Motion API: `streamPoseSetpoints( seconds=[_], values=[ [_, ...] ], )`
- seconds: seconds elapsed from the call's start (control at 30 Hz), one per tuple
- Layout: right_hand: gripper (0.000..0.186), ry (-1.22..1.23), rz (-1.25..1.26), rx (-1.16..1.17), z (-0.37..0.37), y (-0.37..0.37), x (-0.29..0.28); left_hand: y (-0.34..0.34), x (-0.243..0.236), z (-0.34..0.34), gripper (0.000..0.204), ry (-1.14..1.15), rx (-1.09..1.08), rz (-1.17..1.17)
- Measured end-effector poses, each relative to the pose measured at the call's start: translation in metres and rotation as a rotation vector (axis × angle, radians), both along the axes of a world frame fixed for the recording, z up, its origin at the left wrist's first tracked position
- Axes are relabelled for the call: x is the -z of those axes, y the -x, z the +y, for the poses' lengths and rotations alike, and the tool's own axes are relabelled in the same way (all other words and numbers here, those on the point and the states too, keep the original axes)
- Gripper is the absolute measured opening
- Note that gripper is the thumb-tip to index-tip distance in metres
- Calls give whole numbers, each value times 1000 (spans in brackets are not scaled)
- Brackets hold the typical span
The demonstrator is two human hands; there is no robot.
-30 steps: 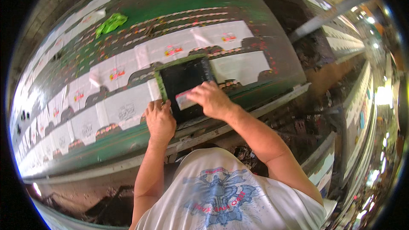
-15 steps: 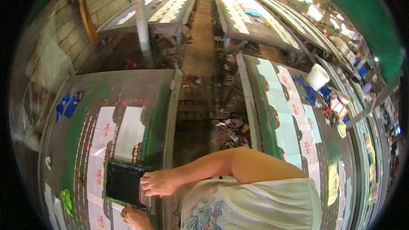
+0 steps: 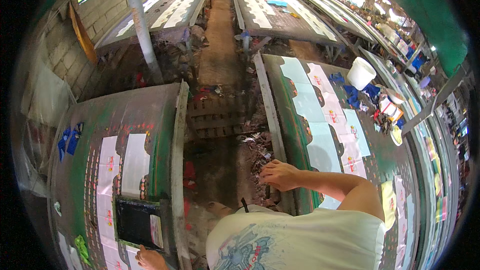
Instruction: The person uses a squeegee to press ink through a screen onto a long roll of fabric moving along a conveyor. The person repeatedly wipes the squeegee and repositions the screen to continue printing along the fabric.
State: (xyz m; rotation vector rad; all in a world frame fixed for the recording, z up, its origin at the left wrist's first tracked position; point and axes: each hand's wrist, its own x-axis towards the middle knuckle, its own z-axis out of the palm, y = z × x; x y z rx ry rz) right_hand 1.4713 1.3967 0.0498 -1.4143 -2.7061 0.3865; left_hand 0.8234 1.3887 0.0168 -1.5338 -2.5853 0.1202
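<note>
On the table at the left lies a dark screen-printing frame [image 3: 134,220] over a row of white fabric pieces [image 3: 135,165]. A squeegee [image 3: 156,231] with a pale edge rests by itself inside its right end. At the frame's near edge is my left hand [image 3: 151,259], its fingertips closed on the rim; part of the hand runs out of the picture. My right hand [image 3: 280,175] hangs over the aisle between the tables, holding nothing, with the fingers loosely bent and apart. Pink printed fabric pieces [image 3: 108,185] run along the left of the frame.
Another table to my right carries light-blue [image 3: 312,115] and pink pieces, a white bucket [image 3: 361,73] and blue rags [image 3: 352,96]. A grey pole [image 3: 141,25] stands beyond the left table. A green rag [image 3: 81,249] lies at its near left. Scraps litter the aisle [image 3: 215,140].
My right hand has let go of the squeegee and swung right, away from the frame, over the aisle. The left hand stays at the frame's near edge. The view has shifted rightward.
</note>
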Motion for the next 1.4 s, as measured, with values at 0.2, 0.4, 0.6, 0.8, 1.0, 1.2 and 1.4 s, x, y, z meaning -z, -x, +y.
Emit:
streamPoseSetpoints(
  seconds=[0.2,0.4,0.6,0.8,1.0,1.2,1.4],
  values=[
    [40,-77,303,151,-14,1,-7,17,-4,19,34,78,-3,-39],
    [41,-119,364,115,-12,-2,-3,35,18,22,26,245,107,146],
    [40,-155,319,87,-13,-4,-3,23,31,17,21,191,233,258],
    [37,-74,282,112,-16,-4,-11,33,40,9,21,117,337,443],
    [38,-73,274,105,-13,2,-12,36,42,5,21,117,265,436],
    [40,-73,307,117,-15,1,-6,30,49,9,26,28,224,322],
    [40,5,181,121,-12,6,-11,-15,27,-5,33,-313,-39,118]
  ],
)
